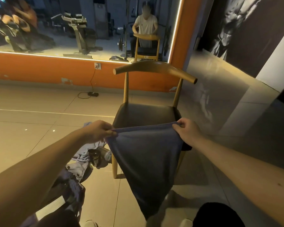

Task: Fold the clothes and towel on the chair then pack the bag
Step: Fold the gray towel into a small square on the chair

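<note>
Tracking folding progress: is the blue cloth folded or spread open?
Spread, not folded: the left hand and right hand pinch the blue cloth by its top edge, and it hangs loose before the chair.

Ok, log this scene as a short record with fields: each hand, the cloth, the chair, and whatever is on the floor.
left hand: pinches one top corner of the blue cloth
right hand: pinches the other top corner
blue cloth: stretched between the hands, hanging in front of the seat and narrowing to a point below
chair: wooden frame, dark seat, facing the person
floor, left of chair: pale clothes in a heap, with a dark container among them
folding: not yet begun on this cloth
</note>
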Motion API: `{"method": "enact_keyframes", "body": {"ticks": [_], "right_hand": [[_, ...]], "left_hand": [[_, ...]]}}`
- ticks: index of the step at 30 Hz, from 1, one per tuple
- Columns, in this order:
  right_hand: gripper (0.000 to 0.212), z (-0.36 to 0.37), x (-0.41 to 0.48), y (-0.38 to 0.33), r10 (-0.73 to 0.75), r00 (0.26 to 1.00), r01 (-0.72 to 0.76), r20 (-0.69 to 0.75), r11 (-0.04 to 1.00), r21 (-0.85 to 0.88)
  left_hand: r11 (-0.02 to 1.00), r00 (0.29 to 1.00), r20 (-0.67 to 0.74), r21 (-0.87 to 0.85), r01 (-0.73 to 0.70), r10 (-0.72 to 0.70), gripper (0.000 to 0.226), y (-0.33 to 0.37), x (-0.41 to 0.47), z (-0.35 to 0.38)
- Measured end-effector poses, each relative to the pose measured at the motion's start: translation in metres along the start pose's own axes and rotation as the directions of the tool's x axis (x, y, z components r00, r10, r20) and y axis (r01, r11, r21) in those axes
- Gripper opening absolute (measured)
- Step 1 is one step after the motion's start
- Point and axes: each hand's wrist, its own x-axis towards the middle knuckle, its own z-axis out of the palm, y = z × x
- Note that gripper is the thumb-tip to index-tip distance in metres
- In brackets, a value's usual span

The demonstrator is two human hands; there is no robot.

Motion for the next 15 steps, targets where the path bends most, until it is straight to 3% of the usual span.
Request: {"method": "enact_keyframes", "body": {"ticks": [5,10,15], "right_hand": [[0.013,-0.015,0.029,0.013,0.010,1.000,-0.011,-0.006,0.995,-0.099],[0.016,-0.016,0.079,0.024,0.038,0.995,-0.056,-0.091,0.978,-0.201],[0.026,-0.010,0.146,0.023,0.125,0.975,-0.176,-0.183,0.938,-0.299]], "left_hand": [[0.984,0.999,0.005,-0.173,0.039,-0.039,0.020,0.002,0.028,-0.021],[0.952,0.989,-0.084,-0.293,0.088,-0.118,0.022,0.010,0.078,-0.031],[0.955,0.937,-0.241,-0.219,0.200,-0.251,0.034,0.019,0.145,-0.040]]}}
